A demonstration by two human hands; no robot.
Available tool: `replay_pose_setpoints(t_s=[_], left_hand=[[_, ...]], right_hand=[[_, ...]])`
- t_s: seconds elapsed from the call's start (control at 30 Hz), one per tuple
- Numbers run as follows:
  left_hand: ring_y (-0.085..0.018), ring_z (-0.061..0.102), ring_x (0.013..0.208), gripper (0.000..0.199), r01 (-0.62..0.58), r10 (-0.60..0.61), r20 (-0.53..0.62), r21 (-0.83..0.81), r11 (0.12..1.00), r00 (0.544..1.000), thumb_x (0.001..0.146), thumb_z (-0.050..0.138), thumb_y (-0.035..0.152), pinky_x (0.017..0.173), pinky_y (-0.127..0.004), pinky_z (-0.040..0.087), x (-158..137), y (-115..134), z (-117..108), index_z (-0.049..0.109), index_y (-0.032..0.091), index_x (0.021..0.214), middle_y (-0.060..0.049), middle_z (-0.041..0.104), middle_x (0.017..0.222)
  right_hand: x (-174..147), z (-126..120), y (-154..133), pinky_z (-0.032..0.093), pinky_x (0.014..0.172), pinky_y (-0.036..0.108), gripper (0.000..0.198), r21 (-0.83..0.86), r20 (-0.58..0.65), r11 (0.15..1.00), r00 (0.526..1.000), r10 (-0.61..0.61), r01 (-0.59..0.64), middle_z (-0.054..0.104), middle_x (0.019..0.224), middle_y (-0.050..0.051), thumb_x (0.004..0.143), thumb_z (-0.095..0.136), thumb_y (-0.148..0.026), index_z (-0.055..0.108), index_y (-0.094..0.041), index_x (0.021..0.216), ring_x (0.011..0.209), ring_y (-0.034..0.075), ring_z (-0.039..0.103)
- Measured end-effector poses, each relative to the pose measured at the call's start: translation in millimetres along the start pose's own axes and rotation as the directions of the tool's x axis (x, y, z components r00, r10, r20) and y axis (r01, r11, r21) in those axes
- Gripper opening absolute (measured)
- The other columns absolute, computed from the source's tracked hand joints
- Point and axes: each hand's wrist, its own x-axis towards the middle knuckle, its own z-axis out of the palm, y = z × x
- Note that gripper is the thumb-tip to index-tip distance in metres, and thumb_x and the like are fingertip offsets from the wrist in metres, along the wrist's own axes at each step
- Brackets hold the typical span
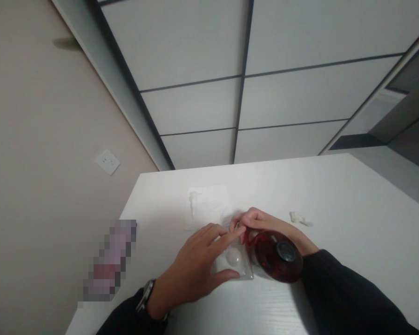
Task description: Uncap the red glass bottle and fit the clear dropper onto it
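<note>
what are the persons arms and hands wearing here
Both arms are in dark, near-black long sleeves that reach the wrists. The left hand is bare, with a wristwatch on a metal-looking band at the cuff. The right hand is bare too; no ring or glove shows on either.
</note>
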Motion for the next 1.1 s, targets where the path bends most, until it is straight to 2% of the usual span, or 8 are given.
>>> replay_pose_setpoints(t_s=[0.17, 0.3, 0.37, 0.47, 0.57, 0.8, 0.93, 1.1], left_hand=[[-0.029, 0.063, 0.138, 0.098, -0.065, 0.065, -0.005, -0.010, 0.998, 0.998, 0.093, 0.082, 0.030, 0.121, -0.054, 0.050, -0.9, -0.6, 0.4, 0.020, 0.035, 0.169, -0.012, 0.062, 0.154], [-0.029, 0.070, 0.124, 0.100, 0.047, -0.047, 0.003, -0.047, 0.998, 0.999, 0.087, 0.088, 0.034, 0.108, -0.049, 0.059, -1.1, -1.2, 1.0, 0.029, 0.036, 0.167, -0.010, 0.069, 0.141], [-0.029, 0.069, 0.125, 0.105, 0.083, -0.081, 0.023, -0.070, 0.994, 0.996, 0.083, 0.091, 0.036, 0.105, -0.047, 0.061, -1.7, -1.3, 0.4, 0.029, 0.037, 0.168, -0.011, 0.067, 0.141], [-0.032, 0.059, 0.144, 0.110, 0.031, -0.027, 0.044, -0.096, 0.995, 0.999, 0.086, 0.088, 0.032, 0.117, -0.050, 0.054, -3.1, -2.2, -1.2, 0.018, 0.041, 0.170, -0.011, 0.056, 0.160], [-0.031, 0.054, 0.150, 0.109, 0.001, 0.008, 0.074, -0.112, 0.994, 0.997, 0.091, 0.084, 0.031, 0.119, -0.049, 0.052, -4.3, -3.7, -2.2, 0.012, 0.044, 0.171, -0.009, 0.050, 0.167], [-0.028, 0.057, 0.148, 0.096, -0.027, 0.033, 0.083, -0.077, 0.997, 0.996, 0.098, 0.075, 0.032, 0.120, -0.048, 0.052, -4.9, -3.2, -3.6, 0.012, 0.043, 0.171, -0.009, 0.051, 0.166], [-0.030, 0.061, 0.144, 0.090, -0.044, 0.046, 0.044, -0.054, 0.998, 0.998, 0.099, 0.074, 0.035, 0.119, -0.050, 0.052, -5.3, -1.9, -4.6, 0.019, 0.038, 0.170, -0.011, 0.057, 0.161], [-0.027, 0.067, 0.133, 0.086, -0.049, 0.054, 0.047, -0.091, 0.995, 0.997, 0.101, 0.069, 0.026, 0.111, -0.047, 0.057, -4.7, -1.0, -4.5, 0.019, 0.038, 0.170, -0.011, 0.061, 0.157]], right_hand=[[0.8, -3.3, 2.2, 0.050, 0.080, 0.030, 0.054, -0.019, 0.031, 1.000, 1.000, 0.000, 0.000, 0.076, 0.094, 0.008, 0.094, 0.071, -0.066, 0.082, -0.015, 0.082, 0.085, 0.016, 0.068], [0.8, -0.9, -0.6, 0.050, 0.075, 0.030, 0.055, -0.048, 0.047, 0.999, 0.999, 0.011, -0.009, 0.076, 0.090, 0.007, 0.096, 0.069, -0.067, 0.081, -0.015, 0.082, 0.079, 0.016, 0.066], [0.2, 2.0, -2.7, 0.050, 0.076, 0.029, 0.053, -0.033, 0.033, 0.999, 0.999, -0.006, 0.007, 0.075, 0.089, 0.006, 0.096, 0.070, -0.066, 0.082, -0.016, 0.082, 0.076, 0.014, 0.064], [-0.3, 4.6, -4.1, 0.051, 0.080, 0.029, 0.050, -0.004, 0.011, 1.000, 1.000, -0.022, 0.022, 0.073, 0.084, 0.004, 0.095, 0.071, -0.064, 0.082, -0.018, 0.081, 0.077, 0.014, 0.064], [0.4, 2.2, -3.6, 0.052, 0.082, 0.029, 0.050, -0.016, 0.007, 1.000, 1.000, -0.013, 0.014, 0.075, 0.084, 0.004, 0.096, 0.071, -0.065, 0.082, -0.017, 0.081, 0.081, 0.015, 0.068], [2.2, -5.3, -1.6, 0.052, 0.071, 0.025, 0.056, -0.053, 0.055, 0.999, 0.998, 0.009, -0.006, 0.078, 0.088, 0.007, 0.096, 0.069, -0.067, 0.083, -0.015, 0.081, 0.075, 0.013, 0.069], [2.9, -3.8, -1.3, 0.052, 0.074, 0.025, 0.051, -0.024, 0.067, 0.999, 0.997, -0.029, 0.030, 0.077, 0.089, 0.006, 0.097, 0.071, -0.063, 0.084, -0.016, 0.082, 0.077, 0.013, 0.069], [4.7, -6.2, -0.1, 0.050, 0.070, 0.024, 0.053, -0.022, 0.070, 1.000, 0.997, -0.018, 0.020, 0.078, 0.095, 0.007, 0.094, 0.072, -0.066, 0.084, -0.016, 0.082, 0.077, 0.012, 0.069]])
